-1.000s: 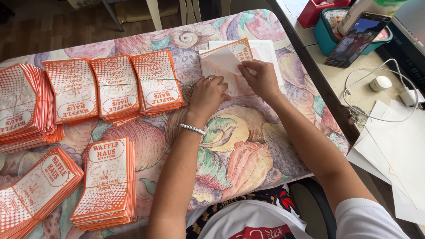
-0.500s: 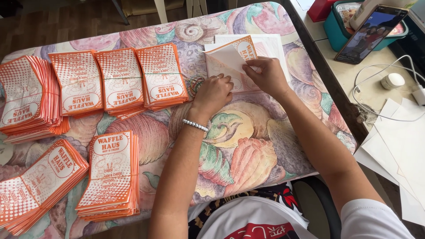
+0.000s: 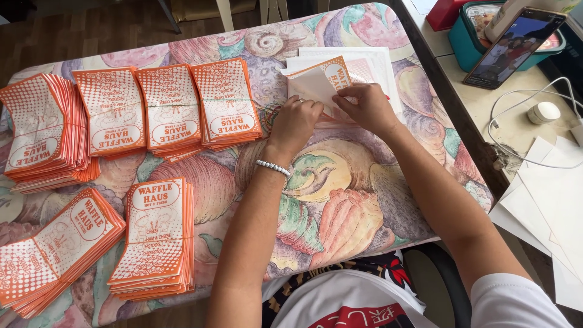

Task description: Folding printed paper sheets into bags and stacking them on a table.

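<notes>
Both hands, left hand (image 3: 296, 123) and right hand (image 3: 366, 107), had a pinching grip on a half-folded paper bag (image 3: 320, 84) at the desk's (image 3: 340, 200) far edge, right of the bag stacks (image 3: 167, 109).

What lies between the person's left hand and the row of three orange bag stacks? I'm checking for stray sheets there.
In the head view, only bare shell-patterned tablecloth shows between the left hand and the nearest orange bag stack; no loose sheets.

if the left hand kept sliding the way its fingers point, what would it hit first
Probably the folded paper bag that the left hand already touches, then the flat white paper stack beyond it; depth is hard to judge.
</notes>
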